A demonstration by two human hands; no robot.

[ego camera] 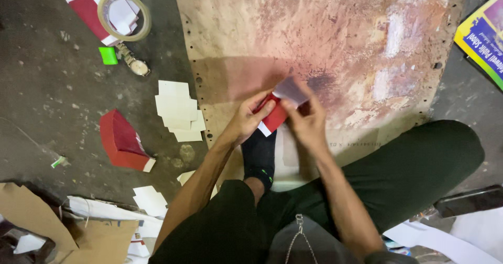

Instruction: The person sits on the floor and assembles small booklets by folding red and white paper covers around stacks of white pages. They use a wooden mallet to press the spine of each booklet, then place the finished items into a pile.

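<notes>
Fingers [266,108] of the left hand [246,121] pinch the lower left part of a small folded red-and-white card piece [274,118], thumb on top, clamped tight. Right hand [309,123] meets it from the other side; its fingers are closed on the pale grey-white flap [291,90] that sticks up at the piece's upper right end. Long axis of the piece runs diagonally, low-left to high-right, so each hand holds one end and neither is nearer. Piece is held in the air just above a worn brown board with punched holes along its edge [325,28], over the person's black-socked foot [260,156]. Board lies on a dark concrete floor [52,86]. Left of the hands, well apart: a stack of cream card blanks [178,112], a finished red folded box [121,141], a roll of clear tape [124,15] resting on more red-and-white card, a small green block [108,55] and a wristwatch [134,62]. Brown cardboard scraps [31,211] sit at lower left.
</notes>
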